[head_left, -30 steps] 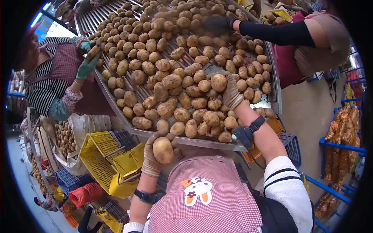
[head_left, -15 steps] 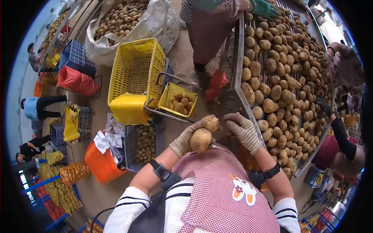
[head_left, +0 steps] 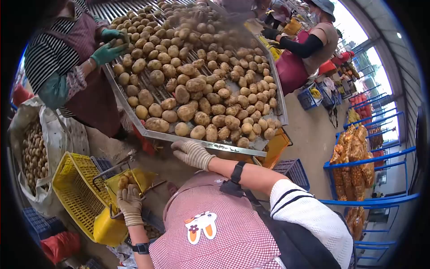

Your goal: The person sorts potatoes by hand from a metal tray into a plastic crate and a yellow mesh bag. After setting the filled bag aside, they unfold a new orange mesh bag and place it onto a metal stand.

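Our right hand (head_left: 191,153) hovers empty, fingers loosely spread, just short of the near rim of the sorting counter (head_left: 134,121). The potatoes (head_left: 197,114) lie ahead and slightly above it; this hand is the nearer. Our left hand (head_left: 130,204) is low and left, fingers curled at the small yellow bin (head_left: 130,179); whether it grips a potato we cannot tell. Hands well apart.

No readable txt, labels or nos. anywhere; apron (head_left: 233,233) shows only a cartoon rabbit pic.
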